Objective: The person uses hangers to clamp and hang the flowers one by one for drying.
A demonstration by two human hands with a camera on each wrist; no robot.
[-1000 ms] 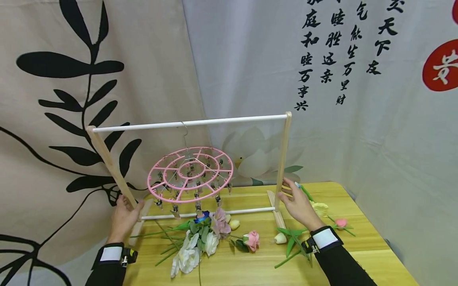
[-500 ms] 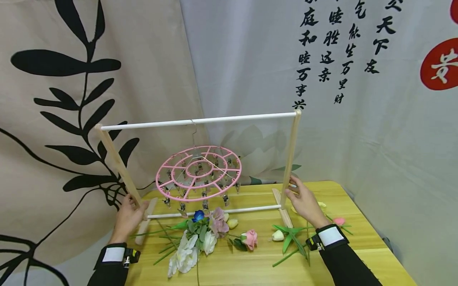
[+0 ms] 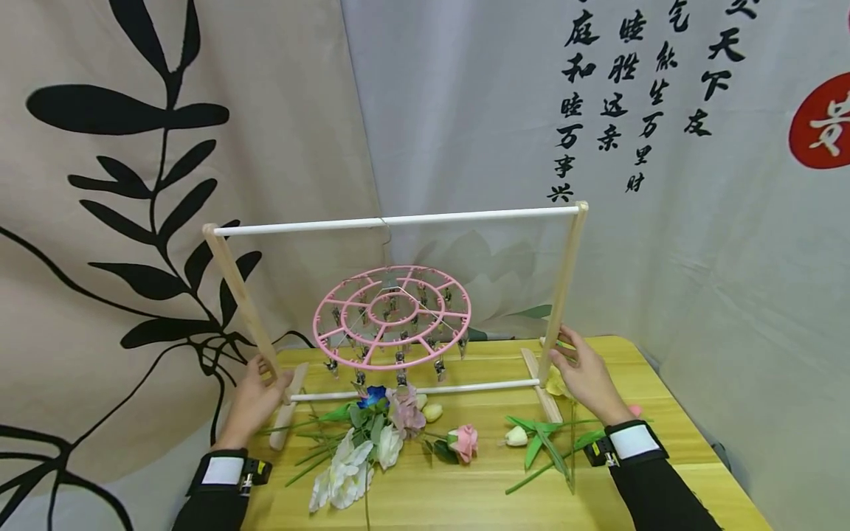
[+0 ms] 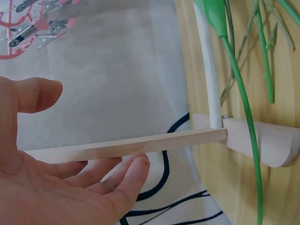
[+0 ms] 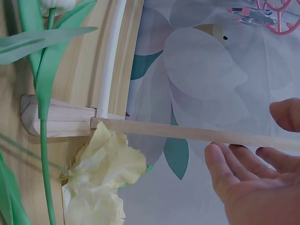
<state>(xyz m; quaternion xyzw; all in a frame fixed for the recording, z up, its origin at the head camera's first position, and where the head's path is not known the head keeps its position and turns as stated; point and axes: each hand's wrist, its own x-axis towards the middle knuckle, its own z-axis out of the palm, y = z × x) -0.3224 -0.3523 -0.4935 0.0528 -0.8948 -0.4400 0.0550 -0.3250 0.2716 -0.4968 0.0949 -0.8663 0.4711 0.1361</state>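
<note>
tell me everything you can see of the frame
The frame has two pale, wood-looking posts on round-ended feet, joined by white bars at top and bottom. It stands upright on the table, a pink hanger hooked on its top bar. The left hand and right hand touch its posts.

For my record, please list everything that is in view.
table: 1, yellow, below
frame: 1, pale wood and white, across table
round hanger: 1, pink, under frame's top
clips: many, silver, under hanger
rose: 1, pink, table middle
bunched flowers: several, white, purple, blue, left of rose
buds: several, white, pale yellow, pink, about table
ruffled flower: 1, yellow, at frame's right
stems: several, green, across table
backdrop: 1, grey and beige, behind
wristbands: 2, black, over sleeves
left grip: 1, bare, frame's left
right grip: 1, bare, frame's right
</note>
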